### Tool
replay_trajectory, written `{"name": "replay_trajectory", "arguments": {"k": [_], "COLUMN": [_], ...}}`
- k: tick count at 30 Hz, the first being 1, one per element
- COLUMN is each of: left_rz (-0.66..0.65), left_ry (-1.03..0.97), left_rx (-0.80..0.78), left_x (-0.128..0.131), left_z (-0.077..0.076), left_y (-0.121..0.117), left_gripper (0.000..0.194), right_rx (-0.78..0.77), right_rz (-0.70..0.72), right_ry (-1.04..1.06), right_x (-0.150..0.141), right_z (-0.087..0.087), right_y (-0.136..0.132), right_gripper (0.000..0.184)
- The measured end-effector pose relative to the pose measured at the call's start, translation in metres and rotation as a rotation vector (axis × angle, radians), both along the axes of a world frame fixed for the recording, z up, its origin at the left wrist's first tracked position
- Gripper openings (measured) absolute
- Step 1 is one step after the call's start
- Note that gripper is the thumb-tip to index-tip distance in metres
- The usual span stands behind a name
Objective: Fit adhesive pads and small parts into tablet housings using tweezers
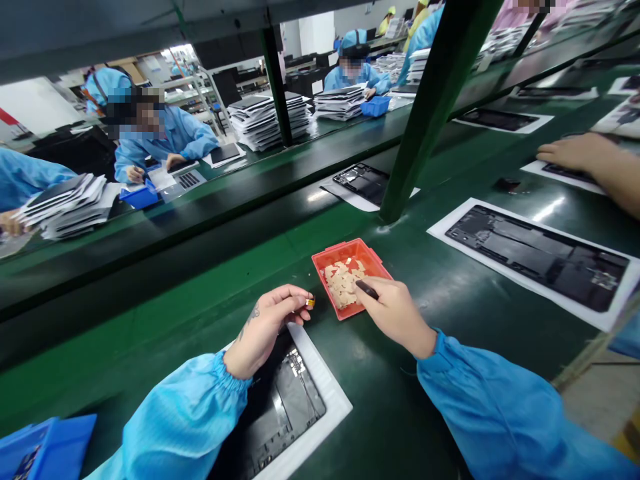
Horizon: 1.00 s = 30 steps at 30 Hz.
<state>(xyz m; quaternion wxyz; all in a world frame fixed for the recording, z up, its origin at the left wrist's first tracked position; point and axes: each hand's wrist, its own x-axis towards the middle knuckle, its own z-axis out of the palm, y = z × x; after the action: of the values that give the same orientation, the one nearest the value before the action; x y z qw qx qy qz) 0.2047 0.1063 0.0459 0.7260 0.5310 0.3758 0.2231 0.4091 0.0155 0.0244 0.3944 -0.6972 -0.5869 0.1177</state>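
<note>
My left hand [280, 317] pinches a small gold-and-dark electronic part [310, 303] between thumb and fingers. It is above the far end of a black device housing [280, 407], which lies on a white sheet [330, 393]. My right hand [393, 307] is closed around a dark slim tool [367, 289]. The tool's tip points into a red tray [373, 260], and I cannot make out its kind. Many small tan pieces [343, 283] lie loose in that tray.
A blue bin [65, 447] with small parts stands at the lower left. To the right, another black housing [540, 250] lies on white paper, and a co-worker's hand [575, 157] rests on one further on. A green post [430, 113] rises ahead. Co-workers sit across the line.
</note>
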Motion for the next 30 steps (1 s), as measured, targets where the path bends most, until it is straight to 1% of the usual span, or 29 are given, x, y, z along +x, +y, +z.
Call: {"name": "replay_trajectory", "arguments": {"k": [5, 7, 8, 10, 13, 16, 17, 18, 20, 22, 24, 26, 28, 30], "left_rz": [0.029, 0.038, 0.043, 0.061, 0.089, 0.133, 0.152, 0.171, 0.204, 0.232, 0.260, 0.286, 0.295, 0.293], "left_ry": [0.029, 0.033, 0.030, 0.015, -0.015, -0.018, -0.016, -0.015, -0.027, -0.040, -0.056, -0.092, -0.161, -0.231], "left_rx": [-0.005, -0.017, -0.024, -0.033, -0.028, -0.020, -0.016, -0.011, 0.000, 0.004, -0.013, -0.046, -0.084, -0.115], "left_x": [-0.016, -0.022, -0.026, -0.033, -0.047, -0.065, -0.072, -0.079, -0.094, -0.108, -0.122, -0.133, -0.142, -0.149], "left_z": [0.004, 0.005, 0.006, 0.008, 0.011, 0.012, 0.012, 0.013, 0.013, 0.013, 0.014, 0.016, 0.019, 0.023], "left_y": [-0.003, -0.006, -0.007, -0.011, -0.017, -0.025, -0.028, -0.032, -0.039, -0.048, -0.056, -0.065, -0.072, -0.078], "left_gripper": [0.017, 0.019, 0.020, 0.025, 0.037, 0.047, 0.050, 0.052, 0.050, 0.040, 0.030, 0.025, 0.024, 0.024], "right_rx": [-0.012, 0.019, 0.059, 0.160, 0.275, 0.296, 0.286, 0.260, 0.157, 0.036, -0.054, -0.123, -0.167, -0.129], "right_rz": [-0.077, -0.098, -0.101, -0.099, -0.110, -0.149, -0.141, -0.106, 0.014, 0.146, 0.243, 0.347, 0.462, 0.593], "right_ry": [-0.135, -0.127, -0.102, -0.017, 0.115, 0.173, 0.170, 0.166, 0.199, 0.331, 0.499, 0.589, 0.566, 0.462], "right_x": [0.006, 0.007, 0.007, 0.005, -0.002, -0.013, -0.018, -0.023, -0.035, -0.051, -0.071, -0.094, -0.115, -0.131], "right_z": [-0.011, -0.013, -0.012, -0.008, 0.003, 0.014, 0.017, 0.020, 0.027, 0.036, 0.047, 0.059, 0.070, 0.077], "right_y": [0.003, 0.003, 0.003, 0.001, -0.003, -0.008, -0.009, -0.010, -0.011, -0.010, -0.007, -0.006, -0.006, -0.007], "right_gripper": [0.022, 0.016, 0.013, 0.010, 0.015, 0.020, 0.023, 0.026, 0.033, 0.037, 0.033, 0.024, 0.016, 0.017]}}
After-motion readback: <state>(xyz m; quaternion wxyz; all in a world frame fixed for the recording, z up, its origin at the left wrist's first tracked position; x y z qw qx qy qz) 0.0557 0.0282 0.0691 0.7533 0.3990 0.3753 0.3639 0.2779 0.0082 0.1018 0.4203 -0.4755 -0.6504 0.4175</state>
